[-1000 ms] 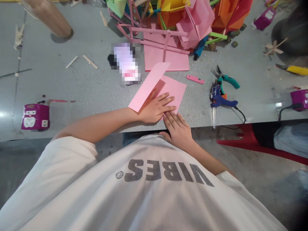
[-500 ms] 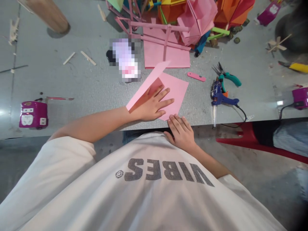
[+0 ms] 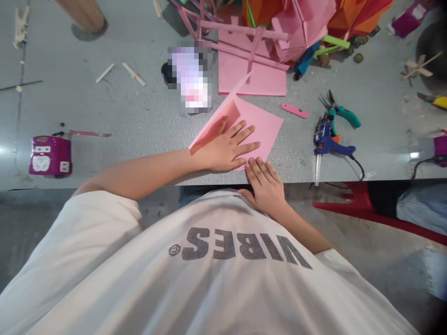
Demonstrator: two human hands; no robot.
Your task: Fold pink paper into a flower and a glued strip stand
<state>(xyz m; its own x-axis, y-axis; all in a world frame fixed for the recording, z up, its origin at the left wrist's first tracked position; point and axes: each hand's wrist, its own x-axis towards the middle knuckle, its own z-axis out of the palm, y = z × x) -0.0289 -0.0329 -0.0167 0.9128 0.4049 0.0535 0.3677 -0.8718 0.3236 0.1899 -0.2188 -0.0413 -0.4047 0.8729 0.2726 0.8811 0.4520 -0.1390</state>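
A folded sheet of pink paper (image 3: 267, 121) lies on the table near its front edge, one half standing up in a slanted flap. My left hand (image 3: 228, 146) rests flat on the sheet with fingers spread, the raised flap leaning behind its wrist. At the paper's near corner, my right hand (image 3: 263, 181) lies with its fingers stretched out and fingertips touching the sheet. Neither hand grips anything. Behind the folded sheet is a stack of pink paper (image 3: 253, 86), and a small pink utility knife (image 3: 294, 110) sits to its right.
A blurred phone (image 3: 190, 81) stands left of the pink stack. Pink paper frames and coloured paper shapes (image 3: 303, 28) crowd the back. To the right lie green-handled pliers (image 3: 344, 115) and a blue glue gun (image 3: 330, 139) with a cord. A purple power socket (image 3: 50, 156) sits left.
The whole view has shifted slightly, so table items appear a little right and higher. The standing flap looks steeper and narrower. Both hands stay on the paper in much the same pose.
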